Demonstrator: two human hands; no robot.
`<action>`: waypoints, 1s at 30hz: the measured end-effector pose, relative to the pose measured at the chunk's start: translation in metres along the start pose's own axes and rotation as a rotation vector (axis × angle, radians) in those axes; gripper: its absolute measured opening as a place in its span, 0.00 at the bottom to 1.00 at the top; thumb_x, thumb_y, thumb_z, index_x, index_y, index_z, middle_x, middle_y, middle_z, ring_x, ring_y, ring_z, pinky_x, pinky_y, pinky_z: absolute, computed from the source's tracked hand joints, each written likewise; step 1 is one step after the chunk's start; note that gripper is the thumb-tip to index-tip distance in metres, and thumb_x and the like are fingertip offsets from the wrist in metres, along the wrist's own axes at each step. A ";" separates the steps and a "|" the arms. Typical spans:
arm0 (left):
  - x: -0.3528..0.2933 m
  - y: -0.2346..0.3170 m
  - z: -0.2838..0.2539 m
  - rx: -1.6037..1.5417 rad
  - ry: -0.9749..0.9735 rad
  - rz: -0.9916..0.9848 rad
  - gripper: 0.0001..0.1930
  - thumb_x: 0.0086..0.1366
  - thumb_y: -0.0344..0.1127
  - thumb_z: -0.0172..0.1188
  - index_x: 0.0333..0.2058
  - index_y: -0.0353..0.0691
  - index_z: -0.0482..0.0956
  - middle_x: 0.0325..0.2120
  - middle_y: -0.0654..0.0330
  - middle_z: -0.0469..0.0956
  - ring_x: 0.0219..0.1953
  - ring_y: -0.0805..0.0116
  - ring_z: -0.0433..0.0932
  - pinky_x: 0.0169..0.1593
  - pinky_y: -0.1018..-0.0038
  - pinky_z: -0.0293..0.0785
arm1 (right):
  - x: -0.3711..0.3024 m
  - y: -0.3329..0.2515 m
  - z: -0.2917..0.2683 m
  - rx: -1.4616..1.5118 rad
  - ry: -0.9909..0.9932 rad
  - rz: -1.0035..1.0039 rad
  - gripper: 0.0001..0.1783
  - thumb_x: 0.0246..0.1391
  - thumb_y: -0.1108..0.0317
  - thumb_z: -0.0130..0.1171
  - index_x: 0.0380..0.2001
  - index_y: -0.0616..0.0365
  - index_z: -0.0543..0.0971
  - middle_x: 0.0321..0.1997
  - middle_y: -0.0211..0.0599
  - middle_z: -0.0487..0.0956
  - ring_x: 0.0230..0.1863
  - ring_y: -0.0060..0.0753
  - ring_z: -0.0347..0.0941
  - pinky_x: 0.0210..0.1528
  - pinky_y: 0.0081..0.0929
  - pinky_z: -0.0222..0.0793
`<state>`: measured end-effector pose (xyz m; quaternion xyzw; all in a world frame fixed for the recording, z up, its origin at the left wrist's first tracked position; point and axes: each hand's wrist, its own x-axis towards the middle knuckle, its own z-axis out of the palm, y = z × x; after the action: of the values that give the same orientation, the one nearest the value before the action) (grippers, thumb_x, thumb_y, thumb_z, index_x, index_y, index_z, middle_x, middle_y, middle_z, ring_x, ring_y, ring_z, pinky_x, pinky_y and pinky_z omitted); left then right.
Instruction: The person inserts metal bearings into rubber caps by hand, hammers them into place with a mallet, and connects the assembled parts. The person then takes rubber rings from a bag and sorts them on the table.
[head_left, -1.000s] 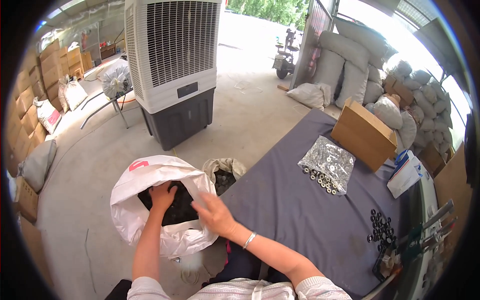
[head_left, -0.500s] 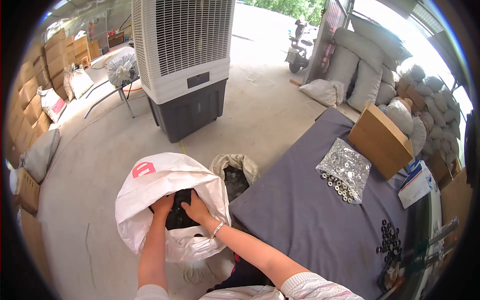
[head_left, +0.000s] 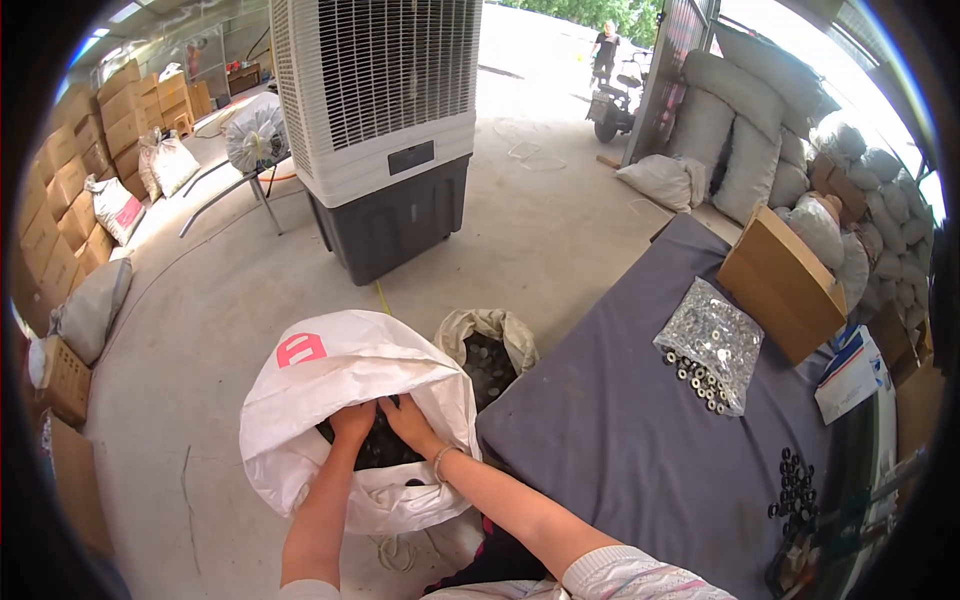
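Both hands were down inside the mouth of a big white woven sack (head_left: 330,400) that stood on the concrete floor (head_left: 230,300) just off the near left corner of the worktop (head_left: 620,440). The left hand (head_left: 353,420) and the right hand (head_left: 405,415) sat close together, touching or nearly so, their fingers dipping into the dark heap of small black parts (head_left: 375,452) that filled the sack directly below and a little ahead of them. Neither hand was nearer to speak of; both reached straight down into the same spot. The fingers looked curled into the heap, but they were sunk in it, and I could not tell whether either hand had closed on anything. The sack was soft, crinkled plastic weave with a pink mark on its rolled-back lip, slumping open towards the person. Just beside it, to the right and against the worktop edge, stood a smaller greyish sack (head_left: 488,350), also open on dark contents. The worktop wore a dull grey-purple cloth; on it lay a clear bag of shiny metal rings (head_left: 712,345) with a few spilled along its near edge, a cardboard box (head_left: 780,285) beyond that, and a scatter of black rings (head_left: 792,485) well off to the right. A tall air cooler (head_left: 385,130) stood behind.
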<state>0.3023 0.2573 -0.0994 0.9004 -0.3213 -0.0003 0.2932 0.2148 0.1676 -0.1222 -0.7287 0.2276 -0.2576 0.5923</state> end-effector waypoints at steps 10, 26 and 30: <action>0.004 0.011 0.005 -0.064 -0.004 -0.013 0.27 0.57 0.49 0.56 0.54 0.43 0.71 0.57 0.51 0.68 0.61 0.51 0.62 0.63 0.64 0.56 | 0.007 0.015 -0.002 0.077 0.051 0.061 0.29 0.59 0.57 0.49 0.56 0.70 0.65 0.60 0.55 0.67 0.64 0.50 0.58 0.65 0.30 0.49; -0.002 0.020 0.025 -0.795 0.051 -0.308 0.26 0.60 0.34 0.58 0.56 0.31 0.66 0.51 0.53 0.72 0.53 0.62 0.69 0.56 0.72 0.62 | 0.002 0.022 -0.002 0.446 0.094 0.238 0.28 0.59 0.57 0.47 0.56 0.67 0.67 0.60 0.44 0.68 0.62 0.38 0.60 0.64 0.25 0.50; -0.026 0.019 0.019 -0.866 0.090 -0.375 0.25 0.59 0.33 0.59 0.54 0.30 0.67 0.50 0.54 0.73 0.51 0.63 0.70 0.55 0.71 0.63 | -0.024 -0.036 0.001 0.758 0.087 0.435 0.32 0.60 0.51 0.49 0.60 0.64 0.64 0.64 0.41 0.64 0.63 0.37 0.58 0.65 0.25 0.48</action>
<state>0.2669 0.2511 -0.1098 0.7371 -0.1104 -0.1480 0.6501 0.1978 0.1905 -0.0893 -0.3835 0.2899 -0.2227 0.8481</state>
